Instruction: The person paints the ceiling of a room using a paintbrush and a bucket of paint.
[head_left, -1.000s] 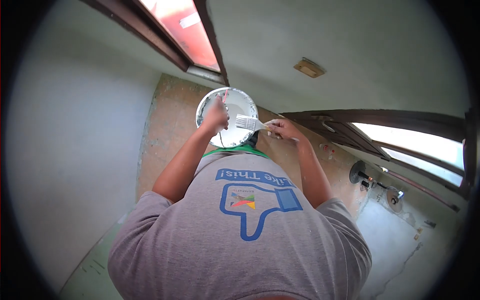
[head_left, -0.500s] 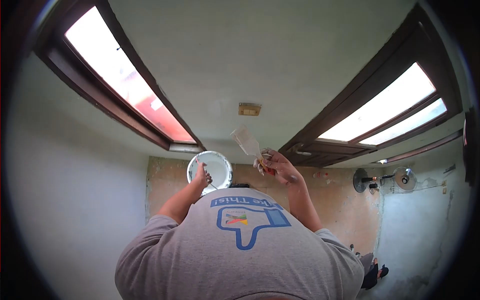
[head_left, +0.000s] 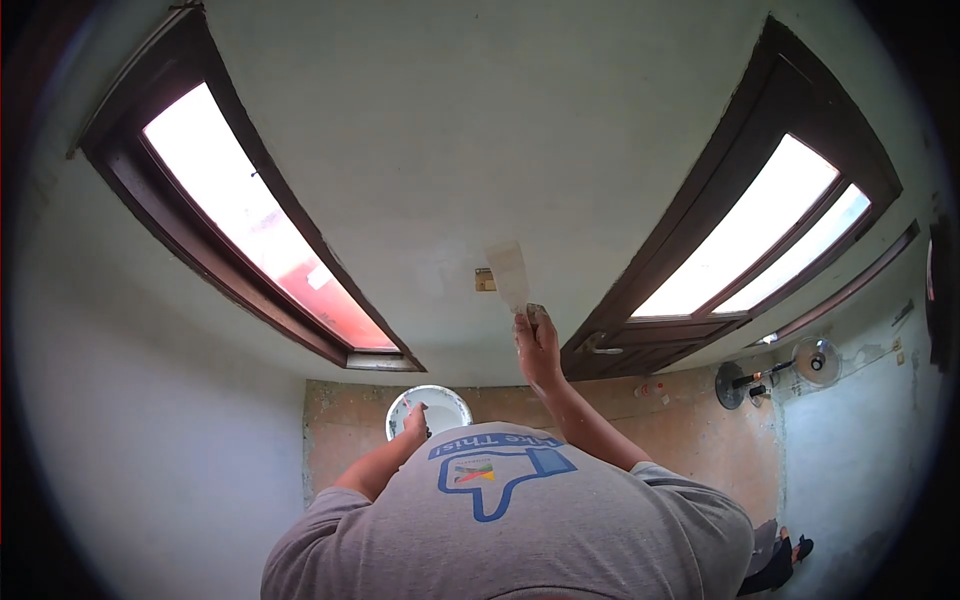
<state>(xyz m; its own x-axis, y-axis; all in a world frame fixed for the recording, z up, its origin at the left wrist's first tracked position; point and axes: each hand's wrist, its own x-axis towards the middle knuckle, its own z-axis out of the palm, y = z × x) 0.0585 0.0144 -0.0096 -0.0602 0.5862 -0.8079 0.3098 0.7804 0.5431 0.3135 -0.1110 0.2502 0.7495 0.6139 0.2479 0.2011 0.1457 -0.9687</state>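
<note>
My right hand (head_left: pixel 538 350) is raised in front of the wall, its fingers closed round a putty knife (head_left: pixel 510 275). The knife's broad, pale blade points up and overlaps a yellowed switch plate (head_left: pixel 484 280) in this view. Lower and to the left, my left hand (head_left: pixel 415 422) is closed at the near left side of a white bucket (head_left: pixel 455 398), with the thumb up over the rim. Most of that hand's fingers are hidden, and whitish material shows inside the bucket.
Dark wood frames a window (head_left: pixel 270 215) on the left and a door (head_left: pixel 690 270) with glass panes on the right. Beyond the bare, stained floor (head_left: pixel 690 440), a fan (head_left: pixel 815 360) stands by the right wall. Another person (head_left: pixel 778 562) is low at the lower right.
My right hand has reached up and forward, bringing the putty knife's blade in front of the switch plate. My left hand and the bucket sit lower in view, and the view has tilted up.
</note>
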